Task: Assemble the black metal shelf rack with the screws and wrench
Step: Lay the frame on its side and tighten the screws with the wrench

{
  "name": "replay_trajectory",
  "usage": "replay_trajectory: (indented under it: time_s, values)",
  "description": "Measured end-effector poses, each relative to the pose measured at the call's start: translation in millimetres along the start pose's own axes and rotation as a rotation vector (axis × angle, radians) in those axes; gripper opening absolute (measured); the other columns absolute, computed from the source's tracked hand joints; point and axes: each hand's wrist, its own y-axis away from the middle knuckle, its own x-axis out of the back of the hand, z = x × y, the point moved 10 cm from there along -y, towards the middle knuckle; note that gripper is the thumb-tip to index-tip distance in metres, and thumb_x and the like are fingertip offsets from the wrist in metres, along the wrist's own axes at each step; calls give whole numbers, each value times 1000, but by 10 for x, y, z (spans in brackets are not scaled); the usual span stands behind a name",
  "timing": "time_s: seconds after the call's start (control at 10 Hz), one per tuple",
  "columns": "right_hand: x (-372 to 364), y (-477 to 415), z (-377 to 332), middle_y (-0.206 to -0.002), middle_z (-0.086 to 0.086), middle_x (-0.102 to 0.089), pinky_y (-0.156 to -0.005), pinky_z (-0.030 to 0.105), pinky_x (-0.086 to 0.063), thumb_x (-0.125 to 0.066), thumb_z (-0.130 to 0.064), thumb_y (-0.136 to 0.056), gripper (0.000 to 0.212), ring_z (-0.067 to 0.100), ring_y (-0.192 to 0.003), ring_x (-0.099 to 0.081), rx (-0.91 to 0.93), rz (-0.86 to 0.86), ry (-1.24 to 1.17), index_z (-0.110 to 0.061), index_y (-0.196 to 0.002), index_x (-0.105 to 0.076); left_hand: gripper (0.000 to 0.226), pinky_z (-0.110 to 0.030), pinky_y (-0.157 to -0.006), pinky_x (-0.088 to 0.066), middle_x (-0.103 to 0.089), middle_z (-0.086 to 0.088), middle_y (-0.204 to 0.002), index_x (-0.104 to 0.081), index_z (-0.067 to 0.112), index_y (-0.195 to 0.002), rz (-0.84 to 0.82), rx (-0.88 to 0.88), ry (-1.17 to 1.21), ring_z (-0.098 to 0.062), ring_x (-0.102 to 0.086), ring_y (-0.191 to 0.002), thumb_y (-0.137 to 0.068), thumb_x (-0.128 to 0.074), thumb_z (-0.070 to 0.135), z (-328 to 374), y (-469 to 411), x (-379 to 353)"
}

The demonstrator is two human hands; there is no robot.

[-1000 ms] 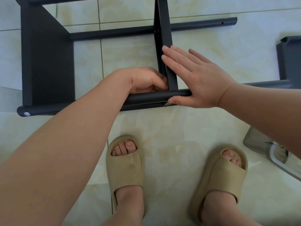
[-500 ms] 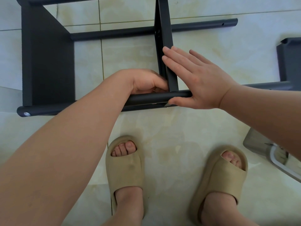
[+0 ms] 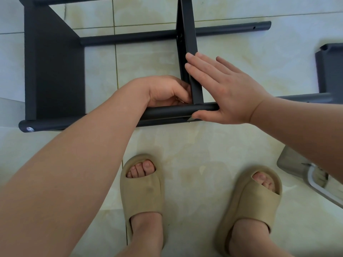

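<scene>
Rack: the black metal shelf rack (image 3: 55,71) lies on its side on the tiled floor (image 3: 185,145), filling the upper half of the frame.
Long axis: the near tube (image 3: 167,110) runs left to right across mid-frame, and the far tube (image 3: 130,37) lies parallel above it. The middle panel (image 3: 187,34) stands on edge, running from top centre down to the near tube.
Right hand: the right hand (image 3: 226,89) is flat, with straight fingers pressed on the panel's right face and the thumb along the near tube. It is probably bracing the panel square so the holes line up.
Left hand: the left hand (image 3: 167,91) has its fingers curled into the corner where the panel meets the tube. Something glints beneath them, but I cannot tell whether it is a screw or the wrench.
Already fixed: a screw head (image 3: 29,129) sits in the near tube's left end.
</scene>
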Motion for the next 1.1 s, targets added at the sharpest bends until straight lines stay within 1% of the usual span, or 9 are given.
replay_trajectory:
  time_s: [0.1, 0.2, 0.3, 0.4, 0.6, 0.8, 0.9, 1.0, 1.1]
  values:
    - [4, 1, 0, -169, 9, -11, -124, 52, -21, -37, -73, -90, 99, 26, -156, -12, -1, 3, -3, -5, -160, -20, 28, -42, -89, -56, -66, -26, -108, -64, -6, -113, -28, 42, -4, -33, -65, -96, -91, -49, -1, -43, -16, -17]
    - [6, 0, -3, -169, 9, -12, -123, 53, -21, -37, -73, -90, 99, 26, -156, -13, -1, 8, -3, -5, -160, -20, 17, -35, -71, -56, -67, -18, -89, -68, 2, -99, -20, 61, -92, -24, -66, -76, -91, -57, 10, -65, -10, -15]
    - [11, 3, 0, -169, 9, -12, -123, 53, -21, -39, -73, -90, 99, 26, -156, -13, -2, 9, -8, -5, -160, -20, 27, -40, -85, -57, -70, -28, -104, -71, 1, -100, 26, 24, -94, -29, -70, -86, -77, -66, 14, -40, -13, 25]
    - [11, 3, -4, -169, 9, -12, -123, 53, -21, -39, -73, -90, 99, 26, -156, -13, -1, 10, -8, -4, -159, -20, 42, -42, -89, -56, -62, -38, -112, -65, -10, -111, 27, 20, -63, -34, -67, -92, -74, -65, 10, -47, -20, 38]
    - [17, 0, -2, -169, 9, -13, -123, 53, -22, -39, -72, -90, 99, 26, -156, -14, 0, 14, -7, -4, -159, -21, 31, -34, -80, -58, -61, -30, -105, -57, -17, -118, 14, 15, -12, -32, -67, -86, -89, -51, -8, -50, -35, 51]
    - [11, 0, -6, -169, 9, -13, -123, 53, -22, -40, -72, -91, 98, 26, -156, -14, 2, 15, -6, -4, -159, -21, 27, -44, -92, -55, -64, -31, -109, -62, -11, -114, -17, 1, 0, -34, -69, -92, -90, -49, -10, -12, 8, -8]
    - [7, -1, -1, -169, 9, -12, -123, 52, -21, -39, -72, -91, 98, 26, -156, -12, 0, 10, -1, -5, -160, -20, 36, -53, -102, -47, -58, -37, -120, -54, -16, -124, -10, 9, 10, -40, -62, -103, -89, -49, -10, -24, -21, -12]
    - [7, 2, -1, -169, 9, -12, -123, 53, -21, -39, -72, -91, 98, 26, -156, -12, 0, 10, -2, -5, -160, -20, 23, -45, -92, -52, -68, -21, -101, -67, -3, -107, -36, 57, -15, -31, -65, -94, -93, -51, 3, -75, -34, -35]
    - [13, 3, -2, -168, 9, -13, -123, 53, -22, -40, -72, -90, 98, 27, -156, -13, 0, 15, -10, -4, -159, -21, 18, -45, -94, -53, -71, -23, -103, -71, 3, -101, -9, 44, -72, -31, -68, -93, -90, -58, 9, -81, -43, 3]
